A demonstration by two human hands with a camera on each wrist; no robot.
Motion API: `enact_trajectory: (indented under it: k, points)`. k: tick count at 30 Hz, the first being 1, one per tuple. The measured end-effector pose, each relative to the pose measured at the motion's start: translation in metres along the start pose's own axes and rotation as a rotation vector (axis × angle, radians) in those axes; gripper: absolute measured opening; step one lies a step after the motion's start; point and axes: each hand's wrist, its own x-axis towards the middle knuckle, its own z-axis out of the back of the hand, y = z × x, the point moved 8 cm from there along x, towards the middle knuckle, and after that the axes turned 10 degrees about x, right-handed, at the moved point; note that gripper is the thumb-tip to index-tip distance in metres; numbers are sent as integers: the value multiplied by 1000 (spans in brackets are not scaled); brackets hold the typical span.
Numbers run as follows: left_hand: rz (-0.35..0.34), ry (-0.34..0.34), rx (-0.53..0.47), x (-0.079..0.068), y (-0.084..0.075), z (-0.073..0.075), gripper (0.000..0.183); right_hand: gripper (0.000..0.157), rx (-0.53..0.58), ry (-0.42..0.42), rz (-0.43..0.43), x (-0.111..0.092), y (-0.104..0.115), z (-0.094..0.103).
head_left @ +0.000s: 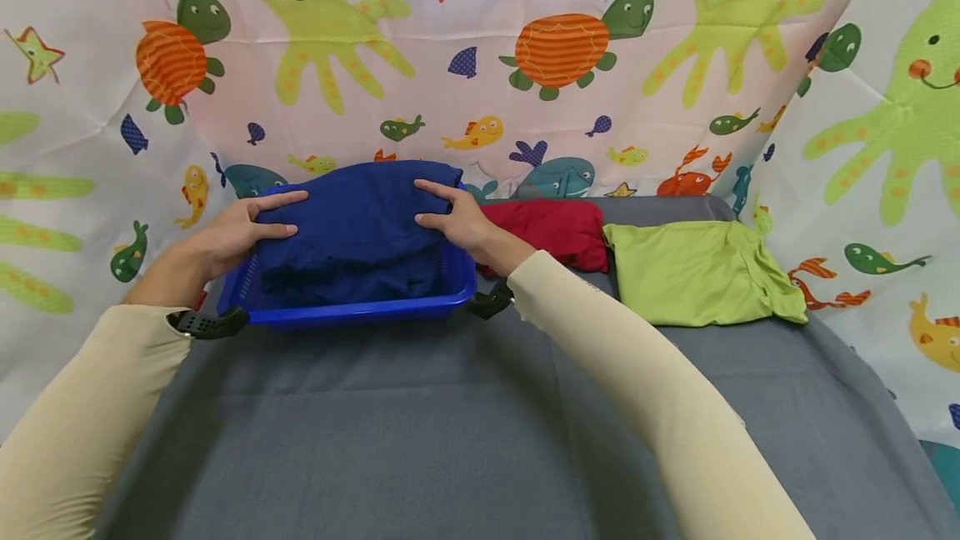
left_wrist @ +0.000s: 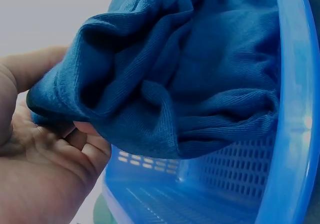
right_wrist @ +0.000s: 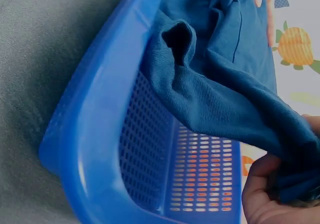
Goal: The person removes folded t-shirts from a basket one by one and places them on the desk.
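A dark blue folded garment (head_left: 360,215) lies over a blue plastic basket (head_left: 360,312), partly inside it. My left hand (head_left: 232,238) grips the garment's left end; in the left wrist view its thumb and fingers curl round a bunched edge (left_wrist: 125,93). At the opposite end my right hand (head_left: 467,223) holds the cloth, pinching the gathered corner in the right wrist view, where an open fold (right_wrist: 180,41) also shows. Perforated basket walls (right_wrist: 200,179) are visible below the raised ends. What lies beneath the garment is hidden.
To the basket's right lies a folded red cloth (head_left: 555,227), then a lime green folded cloth (head_left: 690,273). All rest on a grey-covered surface (head_left: 390,440). A curtain (head_left: 465,48) printed with sea animals hangs close behind and along both sides.
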Motion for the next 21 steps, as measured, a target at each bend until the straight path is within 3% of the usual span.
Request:
enact_trajectory:
  k: [12,21]
  points:
    - [-100,-29,-169,-12,-36,2,64,58,124,28,18,-10,27,14]
    - [-143,-30,-154,-12,-61,-6,65,59,154,45,23,-24,39,29]
